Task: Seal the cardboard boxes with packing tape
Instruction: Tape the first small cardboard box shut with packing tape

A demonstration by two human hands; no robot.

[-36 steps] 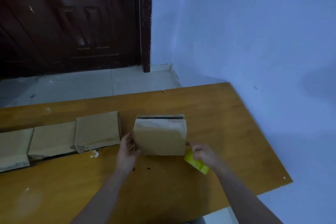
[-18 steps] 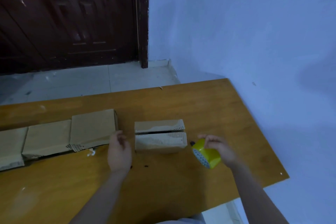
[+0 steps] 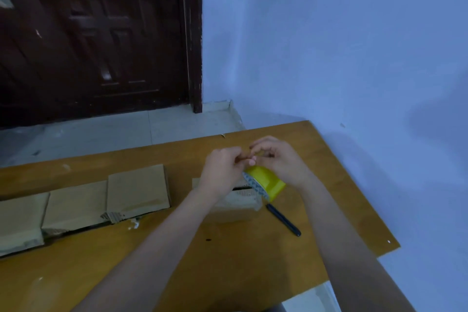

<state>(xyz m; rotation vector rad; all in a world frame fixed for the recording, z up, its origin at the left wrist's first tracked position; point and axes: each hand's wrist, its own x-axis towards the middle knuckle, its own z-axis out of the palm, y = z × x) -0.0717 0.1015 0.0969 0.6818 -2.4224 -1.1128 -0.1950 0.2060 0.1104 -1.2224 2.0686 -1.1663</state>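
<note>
A yellow roll of packing tape (image 3: 266, 182) hangs in the air above a small cardboard box (image 3: 240, 200) whose top flaps show a dark gap. My right hand (image 3: 279, 161) holds the roll from above with curled fingers. My left hand (image 3: 222, 168) is beside it, fingertips pinching at the roll's top edge where both hands meet. The box lies on the wooden table (image 3: 228, 256), mostly hidden behind my left wrist and the roll.
Three more cardboard boxes (image 3: 138, 190) lie in a row at the left of the table. A black pen (image 3: 283, 220) rests just right of the small box. The blue wall runs close along the table's right edge; a dark door stands behind.
My left hand left the box and rose to meet the roll. My right hand lifted the tape up over the box. The pen on the table has come into view.
</note>
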